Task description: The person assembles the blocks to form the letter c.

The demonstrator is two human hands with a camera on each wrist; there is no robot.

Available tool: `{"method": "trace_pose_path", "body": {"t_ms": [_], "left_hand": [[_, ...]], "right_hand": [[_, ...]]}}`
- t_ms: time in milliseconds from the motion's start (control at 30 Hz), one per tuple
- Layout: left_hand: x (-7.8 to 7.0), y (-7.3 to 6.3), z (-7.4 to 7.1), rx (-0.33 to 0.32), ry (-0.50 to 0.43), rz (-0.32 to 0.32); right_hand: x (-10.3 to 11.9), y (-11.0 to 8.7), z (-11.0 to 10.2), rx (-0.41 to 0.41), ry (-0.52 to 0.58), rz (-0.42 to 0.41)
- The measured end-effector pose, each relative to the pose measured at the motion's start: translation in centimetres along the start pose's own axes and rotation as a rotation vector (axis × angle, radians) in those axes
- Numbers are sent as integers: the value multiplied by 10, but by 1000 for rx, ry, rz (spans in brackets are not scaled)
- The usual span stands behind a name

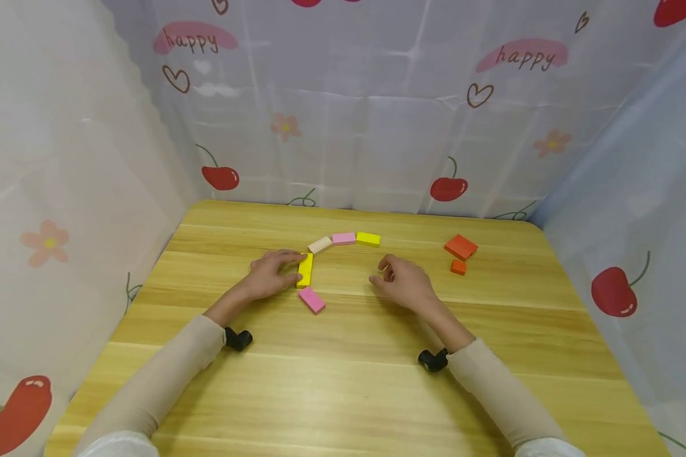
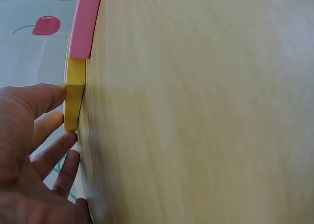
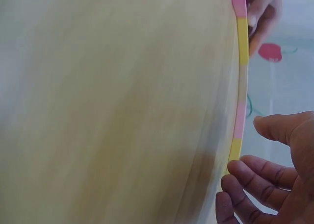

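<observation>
Block in yellow [image 1: 305, 271] is pinched between thumb and fingers of left hand [image 1: 270, 274], on wooden table [image 1: 331, 381], at left side of a curved row. Near pink block [image 1: 312, 300] is set at an angle just beside its near end. Beige block [image 1: 320, 245] is placed by its far end, followed by far pink block [image 1: 343, 238] and second yellow block [image 1: 368, 239]; whether every end is touched by the next cannot be told. Right hand [image 1: 406, 284] is held right of the row, apart from the blocks, fingers loosely bent, thumb spaced from them. Farther right, larger orange piece [image 1: 460, 246] and small orange block [image 1: 458, 268] are seen close together. Table is backed by cherry-print curtain [image 1: 343, 146].
</observation>
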State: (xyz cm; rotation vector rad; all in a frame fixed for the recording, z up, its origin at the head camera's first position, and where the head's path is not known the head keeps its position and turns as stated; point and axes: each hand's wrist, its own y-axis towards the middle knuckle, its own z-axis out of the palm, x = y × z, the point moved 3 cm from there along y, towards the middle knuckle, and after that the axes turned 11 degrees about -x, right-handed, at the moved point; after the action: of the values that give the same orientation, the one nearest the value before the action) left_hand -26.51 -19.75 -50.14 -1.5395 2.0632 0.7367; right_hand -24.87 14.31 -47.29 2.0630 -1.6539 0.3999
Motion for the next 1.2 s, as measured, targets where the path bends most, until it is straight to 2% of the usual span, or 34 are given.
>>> {"method": "trace_pose_path", "body": {"t_ms": [133, 300, 667, 833, 1000, 1200], "left_hand": [[0, 0, 0, -1, 2, 2], [0, -1, -1, 4, 4, 2], [1, -1, 0, 7, -8, -2], [2, 0, 0, 5, -8, 3], [0, 0, 0, 0, -18, 5], [-1, 0, 0, 0, -6, 16]], "right_hand": [[-25, -3, -15, -36, 17, 34], [-49, -8, -34, -41, 48, 94], [-107, 0, -83, -174, -51, 113], [-129, 6, -94, -205, -58, 156], [-139, 10, -100, -246, -75, 195], [-144, 15, -97, -209, -90, 204]]}}
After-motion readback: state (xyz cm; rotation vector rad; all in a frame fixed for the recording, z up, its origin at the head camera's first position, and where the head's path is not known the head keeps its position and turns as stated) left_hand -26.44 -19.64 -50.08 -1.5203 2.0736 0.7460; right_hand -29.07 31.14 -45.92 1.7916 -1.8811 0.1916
